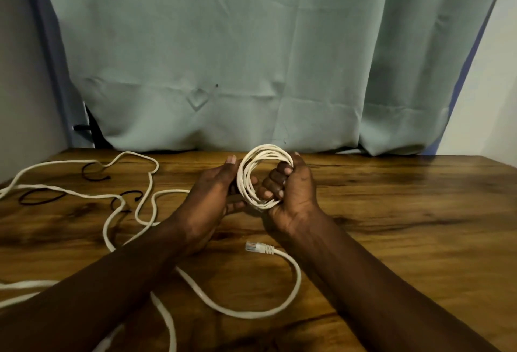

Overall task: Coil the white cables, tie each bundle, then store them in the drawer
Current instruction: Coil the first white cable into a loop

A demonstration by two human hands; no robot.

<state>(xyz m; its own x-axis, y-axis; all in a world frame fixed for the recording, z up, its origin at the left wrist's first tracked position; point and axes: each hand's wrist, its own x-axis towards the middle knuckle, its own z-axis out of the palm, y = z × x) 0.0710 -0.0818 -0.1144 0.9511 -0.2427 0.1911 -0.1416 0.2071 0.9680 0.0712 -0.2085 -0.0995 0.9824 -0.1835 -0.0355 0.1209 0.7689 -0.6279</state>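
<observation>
**Mia:** Where was the white cable?

**Sam:** Part of it was rolled into a round coil [261,176]. The coil stood up on its edge above the wooden table [405,211], between the two hands. Its open middle faced us, so we could look right through the ring.

**Mia:** Who held it?

**Sam:** The right hand [291,192] squeezed the right side of the coil, with its fingers curled tight around the loops. The left hand [215,197] was half open, its fingers spread and cupped against the left side of the coil. I could not tell if it pinched anything.

**Mia:** And the rest of the cable?

**Sam:** The loose cable [117,206] lay in big wiggly bends across the left side of the table and ran under the left arm. One end had a clear plug [258,248]. The plug lay flat near the wrists, and it pointed to the left. Its cord bent away to the right in a wide curve.

**Mia:** Anything else?

**Sam:** Some thin black ties [95,174] lay on the left, near the loose cable. A green curtain [251,57] hung behind the table.
</observation>
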